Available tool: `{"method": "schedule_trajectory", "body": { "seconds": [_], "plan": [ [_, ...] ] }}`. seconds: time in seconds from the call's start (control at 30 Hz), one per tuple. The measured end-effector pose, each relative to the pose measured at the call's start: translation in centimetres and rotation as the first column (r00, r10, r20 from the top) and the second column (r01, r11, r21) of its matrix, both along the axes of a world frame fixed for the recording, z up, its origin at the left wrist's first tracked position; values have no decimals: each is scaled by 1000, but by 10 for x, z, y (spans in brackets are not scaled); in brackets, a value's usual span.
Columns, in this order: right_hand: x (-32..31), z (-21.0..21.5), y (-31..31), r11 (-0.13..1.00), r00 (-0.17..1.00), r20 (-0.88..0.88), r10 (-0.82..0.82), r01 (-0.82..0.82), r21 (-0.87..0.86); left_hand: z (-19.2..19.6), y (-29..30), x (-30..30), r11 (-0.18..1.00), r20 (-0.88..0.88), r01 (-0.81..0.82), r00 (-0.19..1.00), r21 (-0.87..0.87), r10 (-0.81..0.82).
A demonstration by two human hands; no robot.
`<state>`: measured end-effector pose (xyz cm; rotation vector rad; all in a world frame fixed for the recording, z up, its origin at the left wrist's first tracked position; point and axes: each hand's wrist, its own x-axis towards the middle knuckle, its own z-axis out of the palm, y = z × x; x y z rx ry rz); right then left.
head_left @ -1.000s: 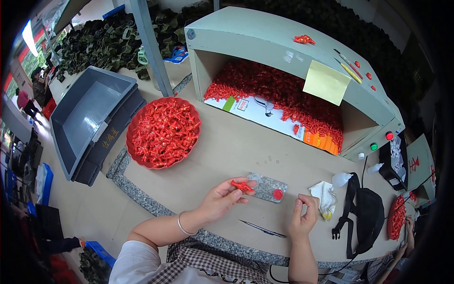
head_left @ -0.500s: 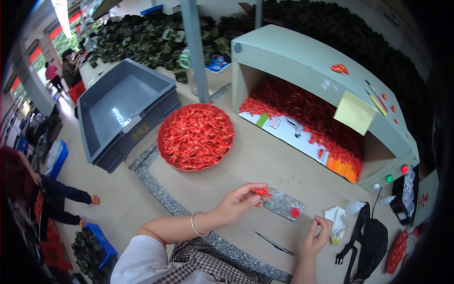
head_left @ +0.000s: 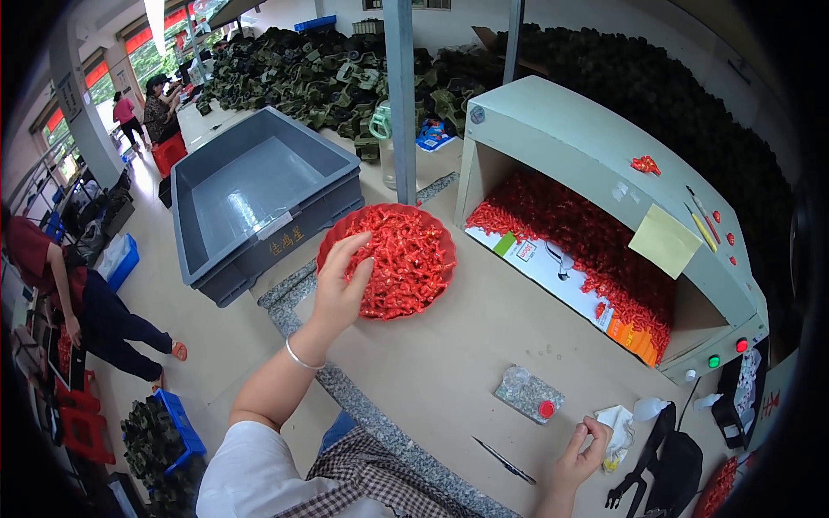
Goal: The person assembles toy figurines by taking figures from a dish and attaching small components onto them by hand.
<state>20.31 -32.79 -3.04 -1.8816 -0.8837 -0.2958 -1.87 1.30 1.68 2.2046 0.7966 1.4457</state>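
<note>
My left hand (head_left: 338,289) reaches over the near left rim of a scalloped red bowl (head_left: 323,249) heaped with small glossy red pieces (head_left: 401,268). Its fingers are apart and nothing shows between them. At the lower right my right hand (head_left: 580,456) hovers by the bench, thumb and fingers curled together; whether a small thing sits in the pinch is hidden. Close to it lie a slim dark pen-like tool (head_left: 504,459) and a grey stone slab (head_left: 528,390) with a round red cap (head_left: 546,409) on its corner. A crumpled white cloth (head_left: 615,432) lies just beyond my right hand.
A grey plastic crate (head_left: 259,190) stands left of the bowl. A pale metal housing (head_left: 596,138) on the right holds many red pieces inside. A grey post (head_left: 401,104) rises behind the bowl. A black strap bag (head_left: 675,475) lies far right. Another person (head_left: 78,293) is at the left.
My left hand has moved left and away from the slab to the bowl, and its fingers have opened. The red piece it held no longer shows in it. My right hand stays curled.
</note>
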Motion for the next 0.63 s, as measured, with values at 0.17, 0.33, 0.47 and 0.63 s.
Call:
{"method": "schedule_trajectory", "body": {
  "seconds": [0.17,0.33,0.47,0.63],
  "plan": [
    [8,7,-4,997,997,25,-72,71,35,-22,-41,-18,711,378,500,860,-494,-342],
    [21,11,-2,992,988,-153,-17,36,123,-28,-96,-72,470,275,565,789,-679,-550],
    [31,15,-20,952,955,-281,90,0,306,-77,-101,-88,130,290,666,481,-734,-827],
    [21,40,-65,945,963,-262,71,19,325,-124,-133,-107,85,-61,125,188,-989,-980]
  ]
}}
